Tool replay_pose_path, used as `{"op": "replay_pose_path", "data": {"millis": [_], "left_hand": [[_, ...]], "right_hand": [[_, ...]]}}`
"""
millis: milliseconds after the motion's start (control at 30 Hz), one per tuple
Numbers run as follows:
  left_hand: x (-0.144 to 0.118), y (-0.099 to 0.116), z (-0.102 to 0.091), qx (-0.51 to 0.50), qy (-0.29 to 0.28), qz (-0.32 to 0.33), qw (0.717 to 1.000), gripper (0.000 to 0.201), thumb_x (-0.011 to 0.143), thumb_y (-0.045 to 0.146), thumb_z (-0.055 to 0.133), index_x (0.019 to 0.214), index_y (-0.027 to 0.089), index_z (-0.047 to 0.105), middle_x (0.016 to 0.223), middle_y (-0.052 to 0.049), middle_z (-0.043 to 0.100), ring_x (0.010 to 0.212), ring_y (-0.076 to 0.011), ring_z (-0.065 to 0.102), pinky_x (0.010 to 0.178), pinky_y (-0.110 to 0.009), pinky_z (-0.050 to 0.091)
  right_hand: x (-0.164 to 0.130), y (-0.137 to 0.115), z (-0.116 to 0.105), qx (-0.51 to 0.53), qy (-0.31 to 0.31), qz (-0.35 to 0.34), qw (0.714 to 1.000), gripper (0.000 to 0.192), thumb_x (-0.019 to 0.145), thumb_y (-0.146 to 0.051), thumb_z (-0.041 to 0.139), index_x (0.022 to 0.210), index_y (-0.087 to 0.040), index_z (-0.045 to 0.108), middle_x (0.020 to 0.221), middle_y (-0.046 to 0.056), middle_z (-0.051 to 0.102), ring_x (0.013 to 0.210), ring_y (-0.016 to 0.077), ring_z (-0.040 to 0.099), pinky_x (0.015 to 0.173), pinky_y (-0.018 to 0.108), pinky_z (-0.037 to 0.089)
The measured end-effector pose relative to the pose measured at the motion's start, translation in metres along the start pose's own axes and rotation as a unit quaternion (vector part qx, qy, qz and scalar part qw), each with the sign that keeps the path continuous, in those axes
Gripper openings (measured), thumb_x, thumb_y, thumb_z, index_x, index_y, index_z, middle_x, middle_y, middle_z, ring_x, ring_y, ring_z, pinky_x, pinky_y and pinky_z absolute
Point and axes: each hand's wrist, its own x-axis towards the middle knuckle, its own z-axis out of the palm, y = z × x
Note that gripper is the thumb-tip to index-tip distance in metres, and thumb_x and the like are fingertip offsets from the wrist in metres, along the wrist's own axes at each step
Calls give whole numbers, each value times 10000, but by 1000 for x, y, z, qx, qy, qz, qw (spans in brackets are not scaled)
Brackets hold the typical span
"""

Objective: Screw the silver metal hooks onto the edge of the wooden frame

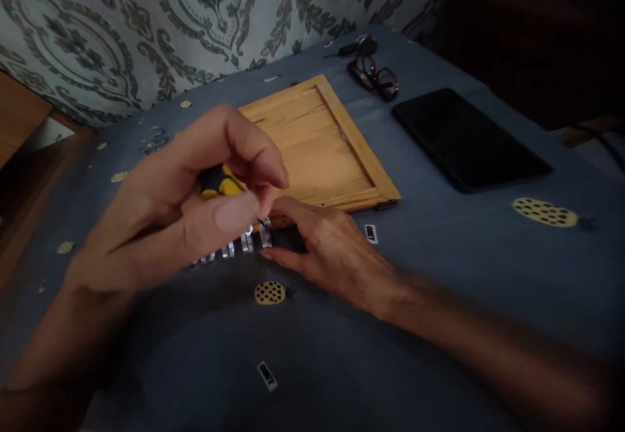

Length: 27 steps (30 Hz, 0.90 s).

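Observation:
My left hand (180, 204) is raised close to the camera, blurred, with its fingers curled and the thumb near the fingertips. Whatever it pinches, if anything, is too hidden to make out. Below and to the right, my right hand (332, 243) rests on the cloth, thumb and forefinger on either side of a small shiny metal band (265, 233). That band stands at the right end of a row of several similar metal bands (228, 248), partly covered by my left hand. Behind the left fingers shows a yellow and dark object (230, 187), mostly hidden.
A framed wooden board (317, 146) lies just beyond my hands. To its right are a black tablet-like slab (469, 139), eyeglasses (374, 79) and a dark slim tool (354, 48). More shiny metal pieces (155, 139) lie at the left on the blue pineapple-print cloth (195, 360). Patterned wall behind.

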Motion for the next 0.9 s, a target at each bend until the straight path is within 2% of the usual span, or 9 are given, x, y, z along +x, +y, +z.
{"op": "replay_pose_path", "data": {"millis": [33, 67, 100, 233, 400, 500, 600, 767, 900], "left_hand": [[0, 1, -8, 62, -104, 14, 993, 155, 891, 275, 648, 1041, 260, 684, 1001, -46, 688, 947, -227, 648, 815, -374, 537], [1, 2, -15, 87, -169, 72, 979, 226, 880, 284, 643, 1106, 287, 648, 1038, -33, 690, 976, -242, 660, 788, -378, 554], [1, 3, -21, 128, -192, 75, 970, 271, 908, 241, 583, 1168, 316, 608, 1084, -8, 678, 993, -234, 672, 803, -381, 566], [0, 5, -35, 239, -169, 41, 955, 298, 965, 276, 510, 1257, 327, 542, 1142, 31, 668, 1000, -216, 700, 836, -390, 586], [-2, 4, -40, 299, -178, -2, 938, 215, 960, 357, 539, 1105, 271, 672, 974, 46, 713, 766, -159, 702, 724, -339, 589], [-2, 4, -39, 333, -152, -8, 931, 242, 934, 430, 575, 1042, 262, 713, 835, 39, 690, 787, -198, 702, 800, -407, 584], [-2, 5, -34, 355, -114, 12, 928, 304, 908, 505, 597, 984, 237, 720, 801, 19, 671, 822, -237, 703, 867, -461, 557], [-1, 7, -28, 376, -102, 87, 917, 339, 907, 538, 600, 947, 218, 703, 745, 33, 682, 553, -118, 604, 684, -330, 544], [-1, 7, -29, 388, -99, 86, 912, 304, 907, 538, 601, 944, 249, 690, 783, 49, 713, 558, -122, 624, 531, -258, 458]], "right_hand": [[0, 0, 0, 3, 2, -3, 1000, 361, 832, -263, 758, 1160, -232, 609, 1003, 31, 755, 873, 205, 712, 738, 292, 490], [0, 1, 1, 5, 3, -6, 1000, 365, 827, -267, 762, 1157, -234, 609, 1001, 29, 755, 874, 208, 713, 741, 293, 491], [0, 2, 1, 6, 6, -8, 1000, 368, 822, -271, 767, 1152, -235, 610, 995, 27, 754, 872, 210, 713, 741, 294, 493], [0, 4, 3, 7, 13, -12, 1000, 379, 814, -271, 774, 1155, -238, 611, 999, 27, 753, 884, 214, 717, 747, 294, 500], [0, 4, 4, 6, 11, -9, 1000, 376, 821, -279, 767, 1159, -240, 606, 1013, 31, 756, 896, 210, 717, 752, 294, 507], [0, 3, 3, 6, 6, -3, 1000, 369, 826, -284, 763, 1157, -234, 609, 1025, 33, 757, 879, 207, 718, 741, 295, 507], [0, 3, 3, 9, 4, 2, 1000, 375, 831, -276, 757, 1174, -233, 611, 1025, 35, 758, 868, 204, 719, 734, 298, 510], [0, 3, 3, 13, 8, -2, 1000, 374, 828, -272, 758, 1174, -237, 619, 1040, 40, 758, 900, 211, 719, 767, 316, 519], [0, 3, 4, 9, 11, -3, 1000, 375, 835, -280, 755, 1180, -237, 614, 1040, 39, 759, 910, 213, 721, 773, 316, 520]]}}
